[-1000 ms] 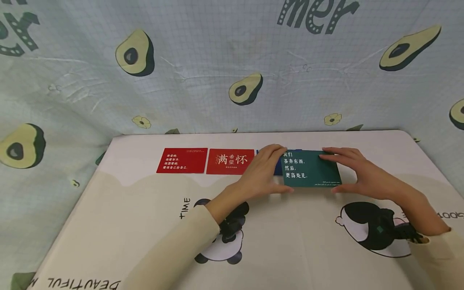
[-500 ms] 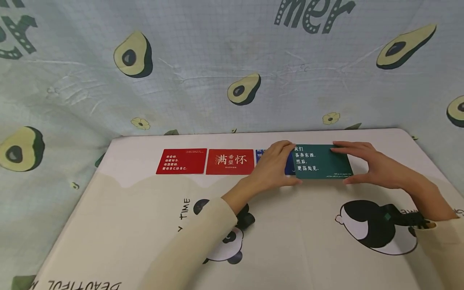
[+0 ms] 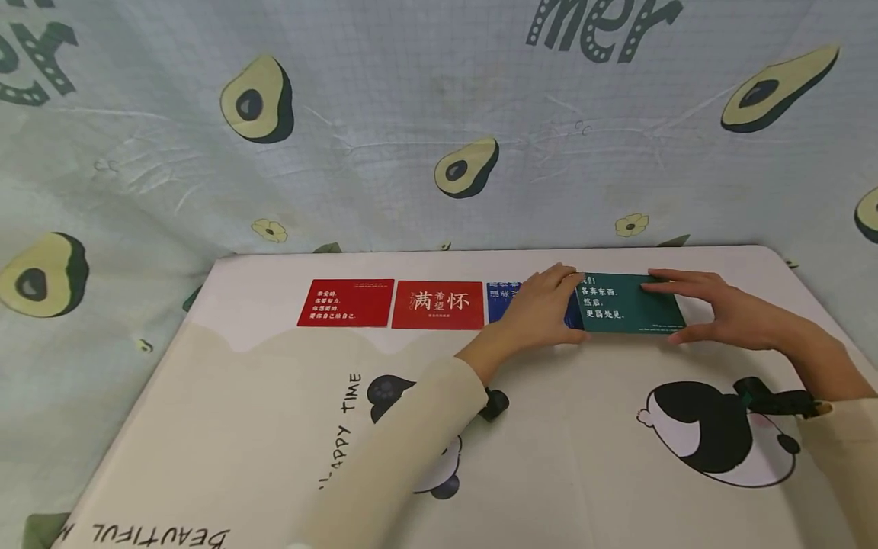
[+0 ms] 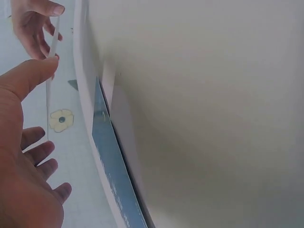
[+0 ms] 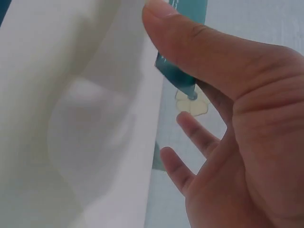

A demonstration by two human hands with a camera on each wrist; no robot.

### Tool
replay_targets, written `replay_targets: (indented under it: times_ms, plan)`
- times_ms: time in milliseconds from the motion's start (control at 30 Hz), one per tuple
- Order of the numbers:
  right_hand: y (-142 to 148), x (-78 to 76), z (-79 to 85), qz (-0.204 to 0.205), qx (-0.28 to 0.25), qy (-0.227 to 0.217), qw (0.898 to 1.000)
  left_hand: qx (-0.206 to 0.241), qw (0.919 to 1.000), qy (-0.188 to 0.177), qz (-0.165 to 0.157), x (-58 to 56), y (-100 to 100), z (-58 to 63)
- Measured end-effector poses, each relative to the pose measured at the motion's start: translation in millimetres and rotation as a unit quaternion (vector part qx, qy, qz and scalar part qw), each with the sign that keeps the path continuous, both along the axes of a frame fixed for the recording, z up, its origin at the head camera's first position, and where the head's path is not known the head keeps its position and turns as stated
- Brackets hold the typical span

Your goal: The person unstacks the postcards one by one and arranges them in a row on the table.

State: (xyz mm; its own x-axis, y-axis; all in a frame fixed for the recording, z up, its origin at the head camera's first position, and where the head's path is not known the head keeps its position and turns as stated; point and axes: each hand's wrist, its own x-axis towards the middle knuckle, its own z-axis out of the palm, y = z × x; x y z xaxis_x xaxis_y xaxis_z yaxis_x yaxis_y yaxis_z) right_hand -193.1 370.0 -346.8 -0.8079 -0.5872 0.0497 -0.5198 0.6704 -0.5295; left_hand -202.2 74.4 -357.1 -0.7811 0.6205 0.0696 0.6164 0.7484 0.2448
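Both hands hold a dark green card [image 3: 629, 303] with white Chinese lettering, tilted slightly toward the head camera. My left hand [image 3: 542, 306] grips its left end, thumb at the near edge and fingers at the far edge. On the right end my right hand [image 3: 744, 306] does the same; its thumb crosses the green card [image 5: 178, 73] in the right wrist view. The left wrist view shows the card edge-on, raised off the table. Beneath my left hand lies a blue card [image 3: 503, 299], partly hidden by it.
Left of the blue card, a red card with large characters [image 3: 437, 305] and another red card [image 3: 346, 303] lie in one row on the pale printed table mat [image 3: 226, 427]. A cloth with avocado prints [image 3: 384, 91] rises behind the table.
Both hands have carried the green card to the right and slightly away, off most of the blue card. More of the blue card's left part shows. The red cards stay put.
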Motion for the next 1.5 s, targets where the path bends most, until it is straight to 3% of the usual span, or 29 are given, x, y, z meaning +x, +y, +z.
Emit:
replay_targets:
  times_ms: [333,733,1500]
  plan:
    - [15.1,-6.9,-16.1,0.027,-0.018,-0.008,0.999,-0.037,0.9989,-0.024,0.016,-9.6,19.9,-7.3]
    - [19.8,-16.0,-23.1,0.027,-0.001,-0.034,0.999,-0.074,0.9959,-0.043,0.029,-17.5,28.3,-13.1]
    - [15.6,-24.5,-20.1,-0.007,0.049,-0.080,0.996,-0.115,0.9907,-0.068,0.025,-21.9,35.0,-13.3]
